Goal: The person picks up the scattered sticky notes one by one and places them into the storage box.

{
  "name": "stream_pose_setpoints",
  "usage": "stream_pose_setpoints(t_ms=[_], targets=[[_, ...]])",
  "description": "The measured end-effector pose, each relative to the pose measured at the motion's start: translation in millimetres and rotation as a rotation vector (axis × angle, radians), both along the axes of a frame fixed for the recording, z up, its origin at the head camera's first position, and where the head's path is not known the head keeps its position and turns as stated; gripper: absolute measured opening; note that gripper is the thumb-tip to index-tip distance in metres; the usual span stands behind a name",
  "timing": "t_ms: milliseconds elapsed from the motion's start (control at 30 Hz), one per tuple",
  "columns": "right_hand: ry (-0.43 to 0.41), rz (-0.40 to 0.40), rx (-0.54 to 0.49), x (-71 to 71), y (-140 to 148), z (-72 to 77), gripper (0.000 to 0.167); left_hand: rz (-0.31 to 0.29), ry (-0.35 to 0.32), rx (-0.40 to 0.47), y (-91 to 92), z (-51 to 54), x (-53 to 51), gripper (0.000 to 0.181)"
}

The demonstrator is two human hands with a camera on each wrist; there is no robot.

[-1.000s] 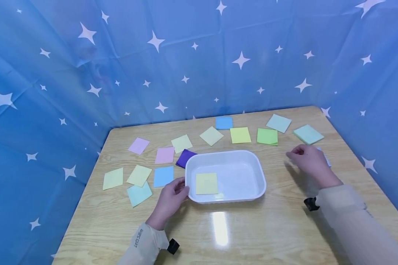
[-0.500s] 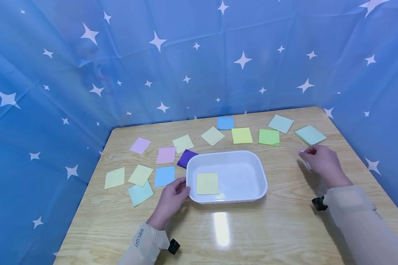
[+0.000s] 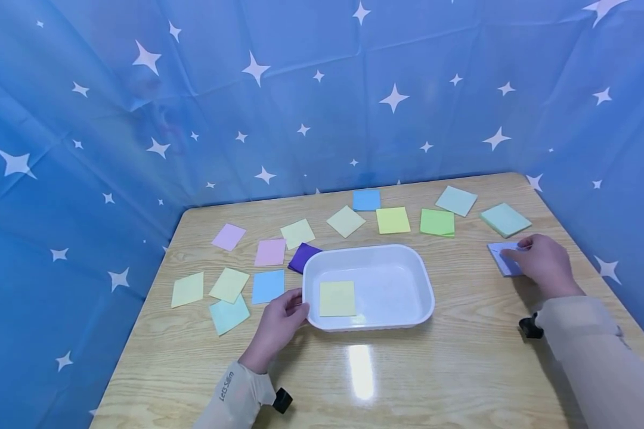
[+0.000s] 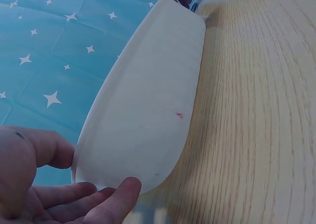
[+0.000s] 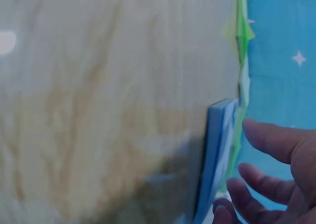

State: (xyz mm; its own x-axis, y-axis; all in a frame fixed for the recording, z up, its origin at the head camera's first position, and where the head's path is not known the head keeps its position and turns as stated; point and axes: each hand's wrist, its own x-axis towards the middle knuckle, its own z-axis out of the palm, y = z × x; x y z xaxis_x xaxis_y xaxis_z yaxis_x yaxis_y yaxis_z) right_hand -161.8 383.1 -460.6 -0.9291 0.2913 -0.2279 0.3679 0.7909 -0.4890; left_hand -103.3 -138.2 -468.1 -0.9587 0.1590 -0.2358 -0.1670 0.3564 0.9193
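Note:
In the head view, my left hand (image 3: 276,325) holds the left end of a white plastic tub (image 3: 367,326). The left wrist view shows its fingers (image 4: 54,150) curled round the corner of the tub (image 4: 138,100). Inside the tub lies a pale yellow sticky note (image 3: 337,298). My right hand (image 3: 546,265) is over a lilac-blue sticky note pad (image 3: 503,259) that lies on the table. Close up in the right wrist view, the right fingers (image 5: 271,140) are loosely bent above the pad (image 5: 213,150), without a visible pinch on it.
Several sticky notes and pads spread across the wooden table (image 3: 408,381): pale yellow notes (image 3: 188,290), a pink note (image 3: 270,252), a dark purple pad (image 3: 303,257), a green pad (image 3: 437,222), a mint pad (image 3: 505,220). A blue star-patterned curtain (image 3: 300,89) stands behind the table.
My right hand has moved right, and the lilac-blue pad, mostly hidden beneath it before, now shows to its left. The left hand and tub keep their place.

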Motion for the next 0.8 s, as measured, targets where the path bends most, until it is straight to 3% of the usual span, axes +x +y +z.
stream_pose_setpoints(t_ms=[167,367,667,800], targets=[[-0.016,-0.031,0.044,-0.9,7,-6.9,0.076,0.001,-0.007,-0.004,-0.1,0.7,-0.1,0.046],[-0.096,-0.09,-0.016,-3.4,13,-9.7,0.094,0.005,-0.005,0.013,-0.9,0.0,-2.4,0.046],[-0.185,-0.098,-0.063,-5.6,16,-4.5,0.094,0.004,-0.001,0.016,-0.7,0.0,-1.9,0.045],[-0.177,-0.11,-0.064,-4.0,20,-4.4,0.079,0.006,0.006,0.028,-0.9,0.5,-1.2,0.045]])
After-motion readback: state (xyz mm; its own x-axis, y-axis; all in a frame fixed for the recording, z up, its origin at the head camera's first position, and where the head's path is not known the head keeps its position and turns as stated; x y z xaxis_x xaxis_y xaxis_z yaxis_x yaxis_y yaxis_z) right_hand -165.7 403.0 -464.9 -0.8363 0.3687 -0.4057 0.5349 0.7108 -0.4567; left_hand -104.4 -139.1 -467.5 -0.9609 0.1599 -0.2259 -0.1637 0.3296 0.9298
